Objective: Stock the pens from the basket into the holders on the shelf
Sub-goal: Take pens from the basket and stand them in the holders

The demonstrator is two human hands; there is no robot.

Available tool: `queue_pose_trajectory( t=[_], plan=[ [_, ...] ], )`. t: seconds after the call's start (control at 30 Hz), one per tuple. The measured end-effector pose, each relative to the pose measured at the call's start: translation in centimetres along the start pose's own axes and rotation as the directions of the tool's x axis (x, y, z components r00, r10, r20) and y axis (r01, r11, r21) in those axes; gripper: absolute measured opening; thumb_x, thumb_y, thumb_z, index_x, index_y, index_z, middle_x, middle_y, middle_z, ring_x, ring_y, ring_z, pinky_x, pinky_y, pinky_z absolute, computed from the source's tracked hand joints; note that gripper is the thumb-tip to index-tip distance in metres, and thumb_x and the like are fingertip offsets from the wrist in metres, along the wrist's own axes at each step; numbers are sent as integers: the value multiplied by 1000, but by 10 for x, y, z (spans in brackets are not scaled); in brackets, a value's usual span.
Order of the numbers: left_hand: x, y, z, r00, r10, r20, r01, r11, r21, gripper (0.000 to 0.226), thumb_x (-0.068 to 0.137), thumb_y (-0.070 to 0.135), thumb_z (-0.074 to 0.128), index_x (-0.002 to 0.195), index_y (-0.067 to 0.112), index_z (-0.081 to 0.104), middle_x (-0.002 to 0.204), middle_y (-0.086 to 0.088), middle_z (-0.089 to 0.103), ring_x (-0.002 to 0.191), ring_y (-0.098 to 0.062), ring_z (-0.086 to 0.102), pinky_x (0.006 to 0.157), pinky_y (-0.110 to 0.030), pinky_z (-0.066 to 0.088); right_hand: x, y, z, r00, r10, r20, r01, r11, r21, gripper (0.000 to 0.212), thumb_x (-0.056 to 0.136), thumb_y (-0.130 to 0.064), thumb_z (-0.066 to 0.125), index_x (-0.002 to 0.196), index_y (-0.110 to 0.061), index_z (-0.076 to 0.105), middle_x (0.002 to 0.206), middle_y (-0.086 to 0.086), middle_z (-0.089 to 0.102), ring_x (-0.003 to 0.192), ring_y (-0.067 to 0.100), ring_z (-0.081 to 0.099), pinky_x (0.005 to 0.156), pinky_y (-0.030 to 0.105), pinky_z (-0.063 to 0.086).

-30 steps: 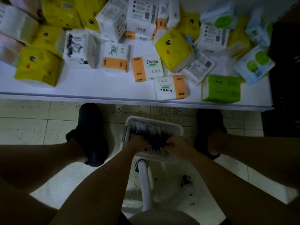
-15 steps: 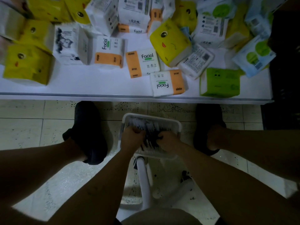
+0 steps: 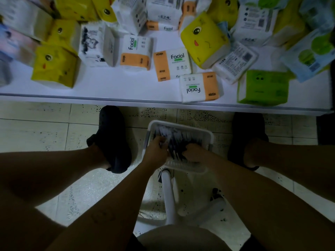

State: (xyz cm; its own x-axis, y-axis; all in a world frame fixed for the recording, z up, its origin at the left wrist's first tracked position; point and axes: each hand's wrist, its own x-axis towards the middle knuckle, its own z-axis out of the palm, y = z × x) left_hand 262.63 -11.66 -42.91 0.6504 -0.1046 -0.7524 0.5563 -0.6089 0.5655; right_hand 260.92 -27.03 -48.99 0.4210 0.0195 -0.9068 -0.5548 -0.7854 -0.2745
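A white plastic basket (image 3: 208,136) sits on the tiled floor between my feet, filled with several dark pens (image 3: 183,140). My left hand (image 3: 156,151) reaches into the basket's left side, its fingers curled around a bunch of pens. My right hand (image 3: 194,153) is in the basket's near right part, fingers curled on pens too. The scene is dim, so the exact grip is hard to make out. No pen holders show in this view.
A low white shelf (image 3: 126,91) runs across the top, scattered with tissue packs (image 3: 172,65) in yellow, orange-white and green. My black shoes (image 3: 112,138) flank the basket. A white stool leg (image 3: 168,196) stands below the basket.
Both hands have dug further into the basket and closed on pens, the left moving toward the far left part. The view has tipped slightly forward.
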Motion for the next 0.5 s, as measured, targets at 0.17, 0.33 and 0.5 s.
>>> queue_pose_trajectory(
  t=[0.17,0.33,0.5],
  plan=[
    [0,0,2,1000,0,8,0,999,55,25,101,31,45,112,14,60,97,-9,65,74,-20,58,59,-27,45,-4,4,-1,998,-51,-21,51,999,2,35,97,-18,44,124,1,57,123,21,59,115,36,55,100,39,42],
    [-8,10,1,996,82,37,-82,997,3,32,97,40,49,99,11,64,90,-14,66,74,-25,60,67,-35,50,-17,7,7,959,-93,-268,141,976,166,24,95,-23,58,87,-4,69,75,8,60,72,23,56,78,34,49],
    [-10,19,-3,998,66,17,-65,998,-27,37,101,27,46,100,-6,62,98,-30,64,76,-28,59,76,-45,54,-37,10,-1,926,-14,-378,112,964,239,12,87,-15,68,86,-4,70,89,13,68,80,20,61,71,27,49]
  ],
)
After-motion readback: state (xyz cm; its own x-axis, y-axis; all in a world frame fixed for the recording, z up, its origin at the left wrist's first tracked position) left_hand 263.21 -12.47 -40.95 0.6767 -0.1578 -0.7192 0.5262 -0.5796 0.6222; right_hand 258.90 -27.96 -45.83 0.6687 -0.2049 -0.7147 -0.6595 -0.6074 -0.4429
